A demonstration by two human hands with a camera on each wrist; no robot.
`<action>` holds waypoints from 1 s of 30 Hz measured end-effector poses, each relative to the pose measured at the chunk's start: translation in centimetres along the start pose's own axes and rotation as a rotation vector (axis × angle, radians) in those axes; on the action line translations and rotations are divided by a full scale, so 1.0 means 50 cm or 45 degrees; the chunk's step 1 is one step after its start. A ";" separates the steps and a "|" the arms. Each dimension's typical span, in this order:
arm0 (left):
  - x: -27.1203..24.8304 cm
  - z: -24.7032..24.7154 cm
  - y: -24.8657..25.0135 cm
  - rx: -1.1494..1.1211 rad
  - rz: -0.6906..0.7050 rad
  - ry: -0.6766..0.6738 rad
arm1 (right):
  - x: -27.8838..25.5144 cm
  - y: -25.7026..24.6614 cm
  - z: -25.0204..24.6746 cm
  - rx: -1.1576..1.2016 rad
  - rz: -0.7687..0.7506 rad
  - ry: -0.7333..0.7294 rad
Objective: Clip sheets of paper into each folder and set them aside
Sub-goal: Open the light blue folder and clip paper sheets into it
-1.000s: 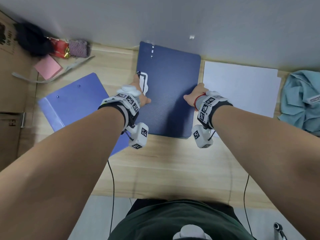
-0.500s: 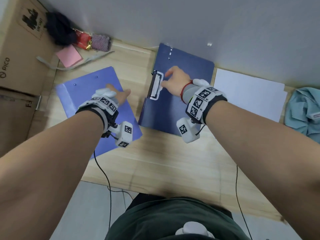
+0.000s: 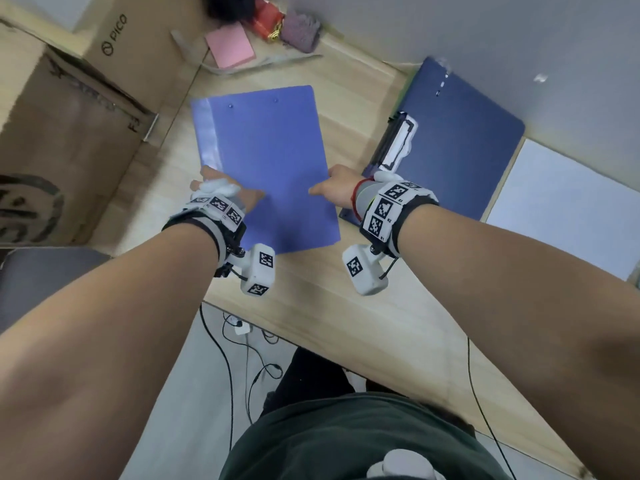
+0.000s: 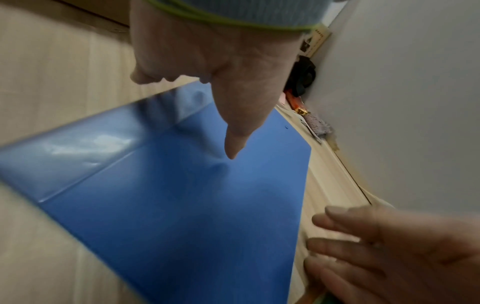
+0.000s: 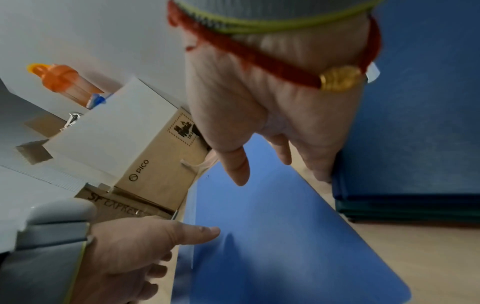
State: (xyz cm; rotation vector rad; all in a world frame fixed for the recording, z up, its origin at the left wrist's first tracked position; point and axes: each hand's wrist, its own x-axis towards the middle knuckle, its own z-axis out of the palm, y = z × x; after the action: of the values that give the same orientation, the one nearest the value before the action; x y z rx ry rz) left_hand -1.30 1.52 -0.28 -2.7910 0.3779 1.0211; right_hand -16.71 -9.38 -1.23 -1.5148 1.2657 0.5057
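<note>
A light blue folder (image 3: 263,161) lies closed on the wooden desk (image 3: 346,306). My left hand (image 3: 225,188) grips its left spine edge, thumb (image 4: 233,144) on the cover and fingers curled past the edge. At the folder's right edge my right hand (image 3: 325,185) hovers with straight fingers (image 4: 345,224) by the desk and its thumb (image 5: 236,168) over the cover. To the right a dark blue folder (image 3: 460,143) with a white and black clip (image 3: 398,140) lies closed. Further right sits a stack of white paper (image 3: 561,209).
Cardboard boxes (image 3: 86,109) stand against the desk's left side. A pink note pad (image 3: 230,46), a red packet and a purple cloth lie at the back by the wall. Cables hang off the desk's front edge.
Both hands left the dark blue folder and moved left to the light blue one. My left hand took hold of its spine edge; my right came from the clip to its right edge.
</note>
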 end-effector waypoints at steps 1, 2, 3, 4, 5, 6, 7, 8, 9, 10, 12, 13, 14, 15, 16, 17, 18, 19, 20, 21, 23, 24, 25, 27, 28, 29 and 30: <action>0.001 0.000 -0.006 0.001 -0.006 -0.038 | 0.002 0.003 0.005 -0.006 0.008 0.004; -0.006 -0.004 -0.011 -0.027 -0.017 -0.056 | -0.001 0.002 0.010 -0.008 0.015 0.014; -0.010 -0.007 -0.019 -0.055 -0.036 -0.053 | -0.005 0.000 0.015 -0.003 0.015 0.021; -0.007 -0.008 -0.027 -0.069 -0.039 -0.050 | -0.006 0.000 0.020 0.008 0.029 0.024; -0.001 -0.007 -0.036 -0.094 -0.062 -0.060 | -0.007 0.002 0.023 0.023 0.026 0.027; 0.010 -0.005 -0.043 -0.129 -0.091 -0.069 | -0.009 0.003 0.022 0.044 0.037 0.023; 0.013 -0.006 -0.051 -0.158 -0.106 -0.068 | -0.004 0.008 0.024 0.071 0.039 0.026; 0.011 -0.010 -0.059 -0.183 -0.117 -0.059 | -0.005 0.010 0.025 0.100 0.041 0.031; 0.015 -0.015 -0.069 -0.208 -0.115 -0.038 | -0.004 0.014 0.026 0.141 0.029 0.026; 0.015 -0.021 -0.077 -0.232 -0.115 -0.015 | -0.008 0.017 0.027 0.181 0.032 0.020; -0.001 -0.039 -0.081 -0.317 -0.090 0.018 | -0.010 0.026 0.032 0.241 0.029 0.006; -0.010 -0.050 -0.081 -0.368 -0.060 0.038 | -0.013 0.028 0.035 0.280 0.019 0.002; -0.015 -0.057 -0.076 -0.425 -0.026 0.054 | -0.018 0.026 0.037 0.328 0.016 -0.005; -0.026 -0.067 -0.070 -0.480 0.025 0.082 | -0.022 0.024 0.037 0.367 0.008 -0.004; -0.038 -0.078 -0.068 -0.529 0.071 0.108 | -0.032 0.019 0.035 0.396 -0.020 0.006; -0.042 -0.086 -0.064 -0.560 0.102 0.128 | -0.035 0.015 0.029 0.425 -0.052 0.019; -0.045 -0.095 -0.059 -0.617 0.116 0.151 | -0.046 0.007 0.019 0.455 -0.089 0.038; -0.057 -0.107 -0.056 -0.680 0.143 0.190 | -0.056 0.002 0.007 0.490 -0.132 0.060; -0.071 -0.118 -0.052 -0.735 0.156 0.227 | -0.072 -0.003 -0.007 0.523 -0.175 0.079; -0.079 -0.127 -0.047 -0.763 0.172 0.264 | -0.088 -0.005 -0.024 0.555 -0.220 0.107; -0.107 -0.144 -0.027 -0.794 0.222 0.313 | -0.104 0.006 -0.066 0.626 -0.260 0.219; -0.117 -0.143 -0.014 -0.828 0.249 0.317 | -0.114 0.019 -0.087 0.653 -0.270 0.279; -0.138 -0.146 0.006 -0.851 0.315 0.329 | -0.129 0.041 -0.114 0.687 -0.278 0.332; -0.169 -0.139 0.040 -0.870 0.409 0.287 | -0.151 0.078 -0.152 0.742 -0.283 0.404; -0.196 -0.126 0.064 -0.844 0.473 0.258 | -0.178 0.104 -0.174 0.784 -0.283 0.461; -0.219 -0.108 0.088 -0.808 0.543 0.227 | -0.194 0.138 -0.196 0.812 -0.267 0.507; -0.224 -0.091 0.102 -0.808 0.578 0.189 | -0.203 0.163 -0.208 0.825 -0.256 0.534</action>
State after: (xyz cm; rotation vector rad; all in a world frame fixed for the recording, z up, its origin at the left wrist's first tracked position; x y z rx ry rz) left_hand -8.23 -2.32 10.19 -3.4579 0.8744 1.1888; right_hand -30.53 -13.18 7.27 -1.1910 1.3911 -0.3544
